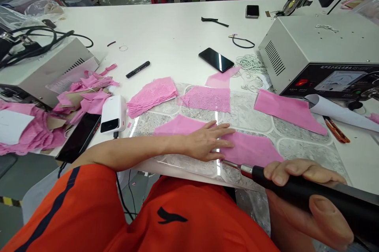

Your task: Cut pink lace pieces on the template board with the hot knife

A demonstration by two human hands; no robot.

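My left hand [209,141] lies flat with fingers spread on a piece of pink fabric [251,149], pressing it against the grey stone-patterned mat. My right hand [308,196] is wrapped around a thick black handheld tool [287,189] with a slim metal tip. That tip touches or hovers by the fabric's near edge, just beside my left fingertips; which of the two I cannot tell. Beyond my left hand lie a stack of pink lace pieces [154,96] and a single lace piece [207,98]. A folded pink cloth [287,111] rests to the right.
A grey control box [319,46] with a lit red switch stands right; another box [44,66] stands left beside pink scraps [85,94]. A phone [216,59], a marker [137,69], a white power bank [113,113] and an orange cutter [336,130] lie on the white table [166,31].
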